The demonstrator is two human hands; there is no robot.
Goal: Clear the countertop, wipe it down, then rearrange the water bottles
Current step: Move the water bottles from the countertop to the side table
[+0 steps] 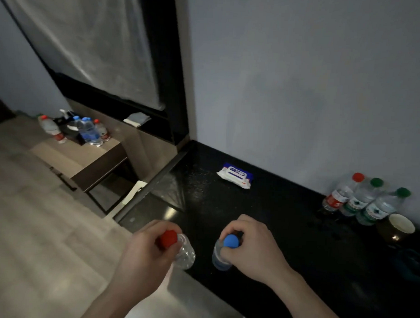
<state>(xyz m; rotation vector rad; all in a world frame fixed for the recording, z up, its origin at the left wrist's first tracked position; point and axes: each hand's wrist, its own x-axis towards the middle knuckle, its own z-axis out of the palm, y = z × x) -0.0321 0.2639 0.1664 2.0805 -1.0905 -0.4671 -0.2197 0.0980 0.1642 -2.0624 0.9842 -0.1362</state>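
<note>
Gripping upright bottles by their necks: left hand (146, 249) red-capped bottle (177, 247), right hand (251, 246) blue-capped bottle (222, 253).

Glossy black countertop (285, 221), clear plastic bottles (360, 202), matt wood-look floor (35, 224).

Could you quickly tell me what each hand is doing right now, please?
Left hand: grips the red-capped bottle near its cap.
Right hand: grips the blue-capped bottle near its cap.
</note>
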